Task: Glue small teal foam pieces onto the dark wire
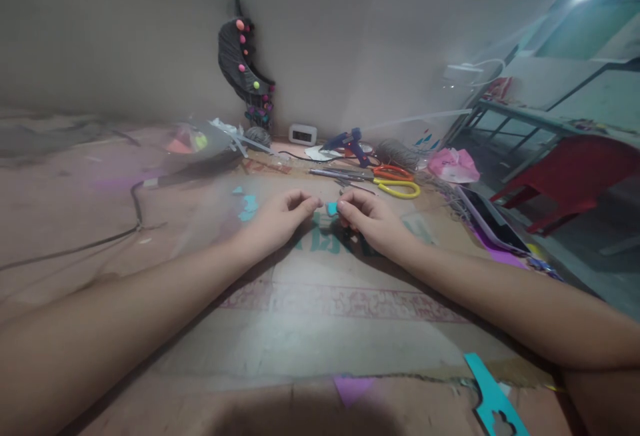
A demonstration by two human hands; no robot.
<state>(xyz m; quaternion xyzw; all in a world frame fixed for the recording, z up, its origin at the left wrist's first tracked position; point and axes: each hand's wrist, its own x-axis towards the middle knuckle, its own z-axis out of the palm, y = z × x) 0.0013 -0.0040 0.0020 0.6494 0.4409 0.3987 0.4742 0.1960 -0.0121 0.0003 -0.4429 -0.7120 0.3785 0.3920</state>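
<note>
A small teal piece (pixel 332 209), apparently cut from craft foam or paper, is pinched between the thumb and fingers of my right hand (pixel 369 217). Just to its left, my left hand (pixel 290 215) is closed in a pinch, its fingertips a short gap away from the piece. Whether anything tiny sits between those left fingertips cannot be made out. Both hands are over a printed cardboard sheet (pixel 320 343). Several teal scraps (pixel 247 207) lie left of my left hand. A teal strip with a flower-shaped cutout (pixel 483 383) lies near the front right.
Behind my hands lie scissors with orange and yellow handles (pixel 397 186), a blue glue gun (pixel 353 146), grey yarn (pixel 397 154) and a small white clock (pixel 303 135). To the right are a phone (pixel 493 219) and a pink bag (pixel 454 165). A black cord (pixel 135 203) runs along the left.
</note>
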